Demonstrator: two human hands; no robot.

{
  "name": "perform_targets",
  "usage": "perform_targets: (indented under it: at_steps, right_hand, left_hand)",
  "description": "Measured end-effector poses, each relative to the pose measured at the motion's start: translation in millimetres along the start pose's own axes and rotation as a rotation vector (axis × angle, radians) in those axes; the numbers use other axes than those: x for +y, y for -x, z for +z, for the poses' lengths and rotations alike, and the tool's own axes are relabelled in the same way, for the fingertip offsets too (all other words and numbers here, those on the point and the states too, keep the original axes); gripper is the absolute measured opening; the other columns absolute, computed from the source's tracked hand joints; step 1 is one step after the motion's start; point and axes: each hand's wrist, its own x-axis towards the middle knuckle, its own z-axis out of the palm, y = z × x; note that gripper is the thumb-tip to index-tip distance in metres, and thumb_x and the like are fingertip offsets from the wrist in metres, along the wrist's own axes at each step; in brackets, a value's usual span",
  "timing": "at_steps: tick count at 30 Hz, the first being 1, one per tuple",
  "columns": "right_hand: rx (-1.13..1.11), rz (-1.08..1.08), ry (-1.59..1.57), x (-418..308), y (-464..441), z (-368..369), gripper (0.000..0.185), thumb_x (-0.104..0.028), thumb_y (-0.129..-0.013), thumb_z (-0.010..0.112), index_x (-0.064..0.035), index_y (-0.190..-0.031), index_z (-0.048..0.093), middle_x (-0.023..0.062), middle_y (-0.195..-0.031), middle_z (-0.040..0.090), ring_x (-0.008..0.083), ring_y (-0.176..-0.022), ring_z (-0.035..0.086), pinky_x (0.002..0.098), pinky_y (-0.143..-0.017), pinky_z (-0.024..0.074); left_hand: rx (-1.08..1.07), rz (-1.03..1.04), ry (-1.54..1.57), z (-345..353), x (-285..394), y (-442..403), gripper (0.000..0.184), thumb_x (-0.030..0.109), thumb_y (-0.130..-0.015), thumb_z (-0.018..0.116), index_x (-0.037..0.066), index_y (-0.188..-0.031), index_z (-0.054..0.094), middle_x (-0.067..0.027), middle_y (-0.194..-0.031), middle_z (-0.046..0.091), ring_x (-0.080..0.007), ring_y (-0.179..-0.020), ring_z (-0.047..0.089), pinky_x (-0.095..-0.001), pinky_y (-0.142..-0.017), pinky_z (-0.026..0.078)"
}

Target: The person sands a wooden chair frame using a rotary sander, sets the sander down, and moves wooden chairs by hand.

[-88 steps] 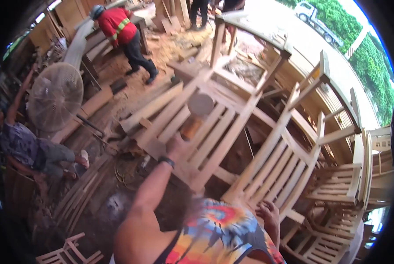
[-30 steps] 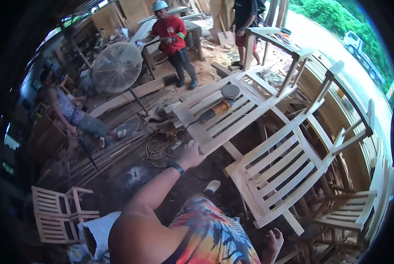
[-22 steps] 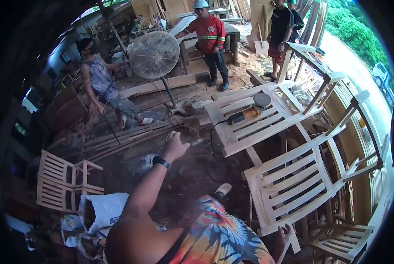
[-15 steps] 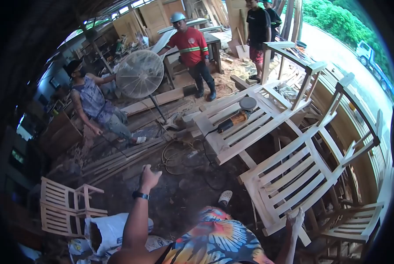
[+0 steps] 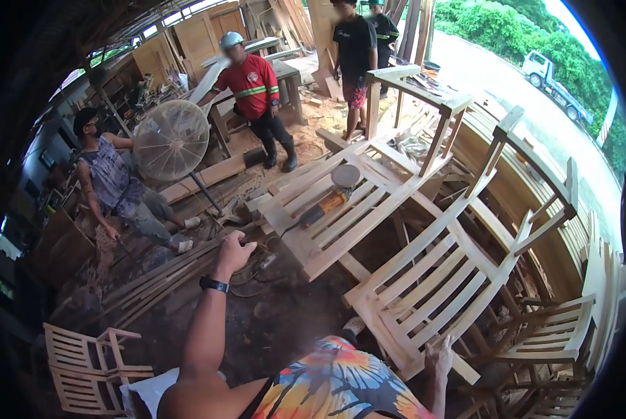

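Note:
My left hand [image 5: 236, 253], with a dark band at the wrist, is raised in mid-air with nothing in it. Its fingers are loosely curled, with a gap between thumb and index finger. Low on the right, my right hand [image 5: 439, 359] has its fingers apart beside the bottom corner of the nearer slatted wooden chair [image 5: 391, 328]; whether it touches the wood I cannot tell. A second slatted wooden piece [image 5: 320, 260] lies beyond. On its slats rests an orange and black power tool [image 5: 325, 207] with a round disc, its cord trailing off.
A person in a red shirt [image 5: 251, 84] stands behind a large round fan [image 5: 172, 140]; a person in a sleeveless top [image 5: 114, 183] sits at left. Two more people stand at the back. Long boards [image 5: 166, 272], a small slatted chair [image 5: 82, 349] and stacked lumber surround the floor.
My view has shifted right and I am closer to the chairs. My left hand has moved up toward the power tool's side. My right hand stays beside the nearer chair.

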Motion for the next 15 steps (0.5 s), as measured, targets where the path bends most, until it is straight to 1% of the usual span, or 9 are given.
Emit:
perform_targets:
  at_steps: [4, 6, 7, 8, 9, 10, 11, 12, 15]
  right_hand:
    - [-0.055, 0.039, 0.097, 10, -15, 6, 0.107, -0.043, -0.082, 0.083, 0.0052, -0.160, 0.029, 0.0290, -0.166, 0.031, 0.0471, -0.136, 0.053, 0.0501, -0.113, 0.0464]
    - [-0.077, 0.022, 0.128, 7, -31, -11, 0.106, -0.045, -0.078, 0.086, 0.0076, -0.155, 0.038, 0.0359, -0.146, 0.053, 0.0466, -0.131, 0.059, 0.0499, -0.110, 0.0497]
    - [-0.097, 0.046, 0.122, -17, -34, -41, 0.103, -0.043, -0.078, 0.087, 0.0081, -0.154, 0.040, 0.0360, -0.142, 0.057, 0.0468, -0.128, 0.061, 0.0497, -0.108, 0.0507]
    - [-0.120, 0.074, 0.114, -36, -43, -65, 0.100, -0.041, -0.079, 0.087, 0.0085, -0.152, 0.042, 0.0362, -0.137, 0.060, 0.0470, -0.125, 0.062, 0.0496, -0.107, 0.0516]
    - [-0.001, -0.087, 0.086, -25, -74, -79, 0.093, -0.037, -0.080, 0.086, 0.0086, -0.150, 0.045, 0.0357, -0.136, 0.061, 0.0472, -0.124, 0.063, 0.0500, -0.105, 0.0520]
    - [0.116, -0.237, 0.057, -14, -96, -88, 0.087, -0.034, -0.081, 0.085, 0.0086, -0.147, 0.047, 0.0353, -0.134, 0.062, 0.0475, -0.124, 0.063, 0.0504, -0.104, 0.0524]
    - [0.131, -0.349, -0.152, -68, -94, -135, 0.071, -0.020, -0.079, 0.083, 0.0016, -0.141, 0.057, 0.0296, -0.130, 0.067, 0.0459, -0.122, 0.064, 0.0499, -0.104, 0.0520]
    - [0.169, -0.496, -0.061, -109, -93, -174, 0.068, -0.020, -0.086, 0.077, 0.0026, -0.144, 0.051, 0.0291, -0.135, 0.063, 0.0465, -0.126, 0.060, 0.0520, -0.107, 0.0494]
    - [0.366, -0.359, 0.151, -123, -163, -238, 0.076, -0.026, -0.085, 0.079, 0.0016, -0.149, 0.047, 0.0281, -0.141, 0.057, 0.0472, -0.130, 0.054, 0.0517, -0.111, 0.0448]
  left_hand:
    - [-0.247, 0.221, 0.096, 97, 81, -23, 0.050, 0.037, -0.083, 0.081, 0.000, -0.115, 0.070, -0.0249, -0.112, 0.073, -0.0407, -0.105, 0.071, -0.0465, -0.089, 0.058]
    - [-0.523, 0.269, 0.142, 168, 102, -7, 0.060, 0.049, -0.084, 0.076, 0.002, -0.121, 0.070, -0.0233, -0.113, 0.074, -0.0420, -0.111, 0.069, -0.0490, -0.096, 0.055]
    - [-0.662, 0.375, -0.028, 166, 137, 9, 0.066, 0.051, -0.087, 0.073, 0.001, -0.128, 0.066, -0.0242, -0.117, 0.073, -0.0431, -0.114, 0.068, -0.0502, -0.097, 0.053]
    - [-0.720, 0.428, 0.179, 211, 129, 26, 0.068, 0.047, -0.089, 0.073, -0.002, -0.135, 0.059, -0.0280, -0.119, 0.071, -0.0435, -0.114, 0.068, -0.0511, -0.096, 0.054]
    - [-0.805, 0.400, 0.199, 237, 134, 43, 0.071, 0.045, -0.088, 0.076, -0.006, -0.134, 0.057, -0.0302, -0.130, 0.064, -0.0442, -0.122, 0.063, -0.0470, -0.103, 0.052]
    - [-0.827, 0.453, 0.125, 259, 137, 57, 0.085, 0.049, -0.088, 0.077, -0.009, -0.142, 0.046, -0.0346, -0.129, 0.062, -0.0471, -0.120, 0.063, -0.0500, -0.104, 0.051]
    - [-0.794, 0.475, 0.108, 273, 139, 69, 0.091, 0.049, -0.087, 0.078, -0.009, -0.146, 0.039, -0.0366, -0.129, 0.059, -0.0488, -0.118, 0.063, -0.0514, -0.103, 0.052]
    - [-0.789, 0.529, 0.088, 282, 142, 81, 0.098, 0.049, -0.086, 0.079, -0.010, -0.150, 0.032, -0.0385, -0.130, 0.057, -0.0506, -0.117, 0.063, -0.0529, -0.101, 0.053]
    - [-0.787, 0.510, 0.069, 287, 149, 100, 0.101, 0.049, -0.086, 0.080, -0.009, -0.151, 0.027, -0.0395, -0.131, 0.055, -0.0532, -0.116, 0.062, -0.0546, -0.097, 0.055]
